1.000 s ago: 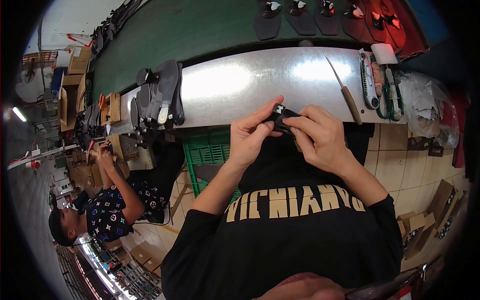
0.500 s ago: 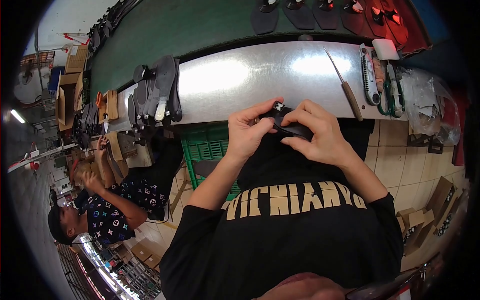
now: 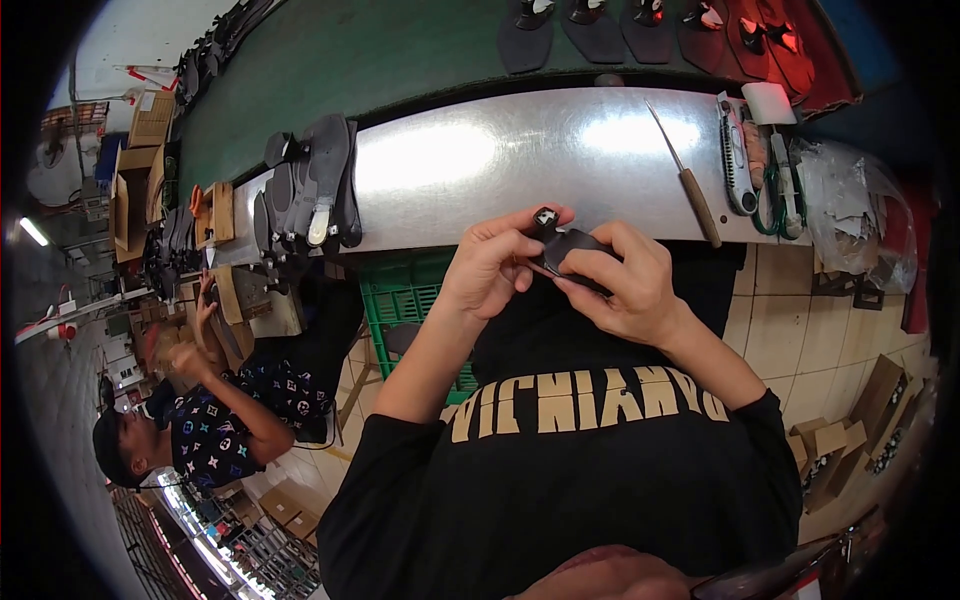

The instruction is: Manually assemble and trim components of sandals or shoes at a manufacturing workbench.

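Note:
Just in front of the metal bench edge, I hold a dark sandal sole (image 3: pixel 572 244) with a small black strap piece standing up at its end, which carries a shiny fitting. My left hand (image 3: pixel 488 262) pinches the sandal near that strap, fingers bent around the edge. My right hand (image 3: pixel 632 285) grips the other end, thumb below and fingers over the top. Part of the sole is hidden under the right fingers. An awl (image 3: pixel 698 203) with a wooden handle lies on the bench beyond my right hand.
The metal worktop (image 3: pixel 545 130) carries a stack of dark soles (image 3: pixel 328 175) at left, a utility knife (image 3: pixel 737 165) and green-handled scissors (image 3: pixel 788 195) at right. Nearby are a clear plastic bag (image 3: pixel 845 200) and a green crate (image 3: pixel 385 290) under the edge. A co-worker (image 3: pixel 215 430) sits at left.
The sandal has turned and tilted in my hands, so more of its dark sole shows. My left fingers have shifted below the strap. The co-worker's hands have moved.

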`<state>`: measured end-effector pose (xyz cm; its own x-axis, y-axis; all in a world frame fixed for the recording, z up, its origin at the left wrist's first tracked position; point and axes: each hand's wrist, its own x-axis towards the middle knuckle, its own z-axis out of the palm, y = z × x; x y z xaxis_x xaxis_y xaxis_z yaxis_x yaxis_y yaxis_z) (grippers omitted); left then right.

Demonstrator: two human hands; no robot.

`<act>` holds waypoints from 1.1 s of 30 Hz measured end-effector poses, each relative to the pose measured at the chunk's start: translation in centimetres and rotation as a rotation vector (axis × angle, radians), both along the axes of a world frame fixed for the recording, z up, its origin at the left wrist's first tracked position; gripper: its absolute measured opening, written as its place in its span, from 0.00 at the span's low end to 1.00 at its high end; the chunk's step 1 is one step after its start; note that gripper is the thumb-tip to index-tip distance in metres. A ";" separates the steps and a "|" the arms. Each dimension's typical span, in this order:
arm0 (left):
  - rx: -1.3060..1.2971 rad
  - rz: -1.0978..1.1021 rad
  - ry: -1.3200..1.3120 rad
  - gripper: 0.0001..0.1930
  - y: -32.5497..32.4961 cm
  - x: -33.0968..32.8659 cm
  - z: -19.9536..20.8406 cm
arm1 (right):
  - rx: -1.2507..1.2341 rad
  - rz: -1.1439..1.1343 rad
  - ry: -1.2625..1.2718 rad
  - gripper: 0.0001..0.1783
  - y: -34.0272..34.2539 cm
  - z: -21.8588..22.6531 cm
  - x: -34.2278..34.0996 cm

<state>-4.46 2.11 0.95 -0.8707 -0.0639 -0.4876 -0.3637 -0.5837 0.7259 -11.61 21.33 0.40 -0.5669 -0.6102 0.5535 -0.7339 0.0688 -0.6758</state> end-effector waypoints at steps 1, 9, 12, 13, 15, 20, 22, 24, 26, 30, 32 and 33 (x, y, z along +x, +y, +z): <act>0.086 -0.003 0.019 0.25 -0.1 0.0 0.1 | 0.000 0.001 0.002 0.13 0.1 0.2 -0.1; -0.027 -0.088 -0.022 0.18 0.3 0.2 0.1 | 0.024 -0.061 -0.262 0.12 0.3 0.4 -0.3; -0.179 -0.102 -0.032 0.15 0.8 0.2 0.2 | 0.058 -0.068 -0.266 0.09 0.6 0.0 -0.4; -0.178 -0.103 -0.034 0.15 1.0 0.2 0.1 | 0.082 -0.065 -0.266 0.09 0.7 0.0 -0.4; -0.216 -0.089 0.026 0.15 1.6 0.3 -0.3 | 0.076 -0.080 -0.234 0.09 0.7 0.0 -0.4; -0.225 -0.108 -0.024 0.13 2.4 0.3 0.2 | 0.098 -0.114 -0.216 0.09 0.9 -0.5 -0.5; -0.280 -0.144 -0.020 0.13 2.3 0.5 -0.3 | 0.116 -0.095 -0.253 0.09 1.0 -1.0 -0.5; -0.294 -0.154 -0.023 0.12 1.9 0.6 -1.0 | 0.101 -0.102 -0.330 0.08 0.8 -0.8 -0.1; -0.305 -0.154 -0.038 0.11 1.8 0.5 -1.2 | 0.086 -0.110 -0.407 0.08 0.8 -1.1 -0.1; -0.252 -0.103 -0.083 0.09 2.1 0.6 -1.2 | 0.058 -0.019 -0.499 0.07 0.9 -1.4 -0.6; -0.225 -0.079 -0.039 0.07 2.1 0.6 -0.9 | 0.075 0.000 -0.670 0.06 0.9 -1.1 -1.2; -0.197 -0.050 -0.001 0.06 2.1 0.7 -0.7 | 0.046 0.117 -0.931 0.06 0.8 -1.1 -1.8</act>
<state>-3.77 4.18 0.22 -0.8747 -0.1147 -0.4708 -0.3895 -0.4118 0.8238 -13.42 22.16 -0.69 -0.7032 -0.7011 -0.1183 0.0969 0.0703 -0.9928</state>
